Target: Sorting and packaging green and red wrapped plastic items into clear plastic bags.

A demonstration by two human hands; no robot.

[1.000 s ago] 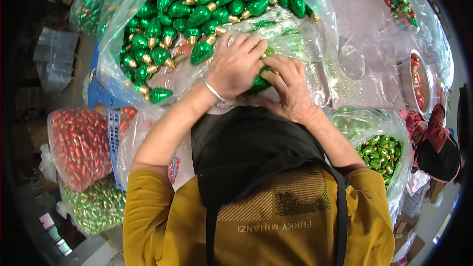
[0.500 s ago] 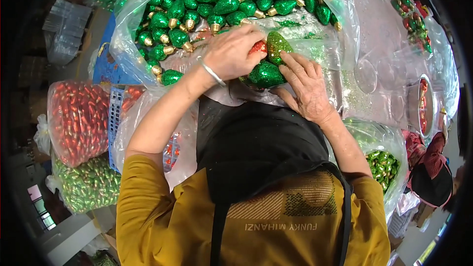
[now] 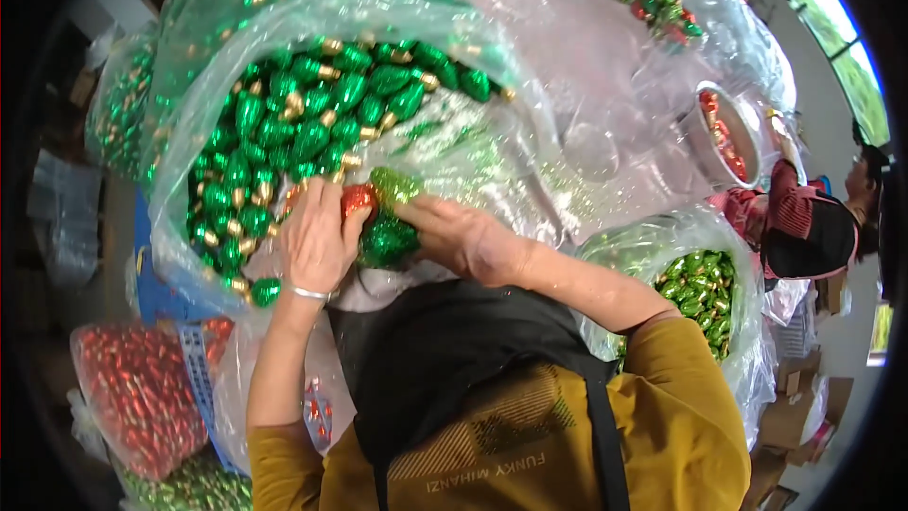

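Note:
A small cluster of glittery bulb-shaped ornaments sits between my hands, just beyond the black apron (image 3: 445, 341). It shows a red ornament (image 3: 357, 200), a lime-green ornament (image 3: 395, 185) and a dark green ornament (image 3: 388, 240), close against one another. My left hand (image 3: 317, 238), with a bracelet at its wrist, is closed around the red one's side of the cluster. From the right, my right hand (image 3: 468, 238) presses its fingers on the lime and dark green ones. The fingertips partly hide how the ornaments join.
Beyond my hands lies a large open plastic bag (image 3: 180, 114) of green ornaments (image 3: 312, 137). Bagged red ornaments (image 3: 142, 397) stand at lower left, and an open bag of lime ornaments (image 3: 698, 298) at right. A round container (image 3: 742, 142) and a co-worker (image 3: 804, 227) are farther right.
The view has turned, so the table now appears rotated and more of its right side shows. My hands remain on the ornament cluster; the right forearm now comes in more sideways.

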